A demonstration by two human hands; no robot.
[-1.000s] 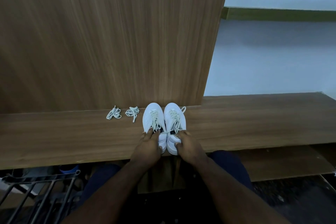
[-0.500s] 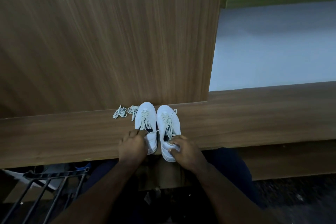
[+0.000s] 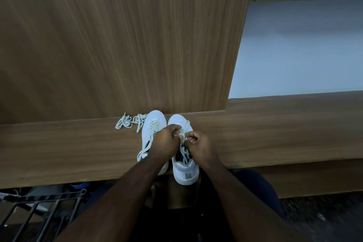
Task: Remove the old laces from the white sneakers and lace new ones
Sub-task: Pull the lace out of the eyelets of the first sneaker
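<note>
Two white sneakers stand side by side on a wooden ledge, toes toward the wall: the left sneaker (image 3: pixel 152 127) and the right sneaker (image 3: pixel 185 171). Both hands are over the laced front of the right sneaker. My left hand (image 3: pixel 165 143) pinches its lace (image 3: pixel 181 133) near the top of the lacing, and my right hand (image 3: pixel 198 147) pinches the same lace from the other side. A loose lace end of the left sneaker (image 3: pixel 142 153) trails over its side. Two bundled spare laces (image 3: pixel 130 122) lie on the ledge just left of the sneakers.
The wooden ledge (image 3: pixel 59 149) runs across the view, with a tall wooden panel (image 3: pixel 117 45) behind the sneakers and a pale wall (image 3: pixel 304 55) at the right. A black metal rack (image 3: pixel 39 212) stands below the ledge at the lower left.
Both hands moved forward from the heels of the sneakers to the lacing of the right sneaker and took hold of its lace. The sneakers sit slightly closer to the ledge's front edge.
</note>
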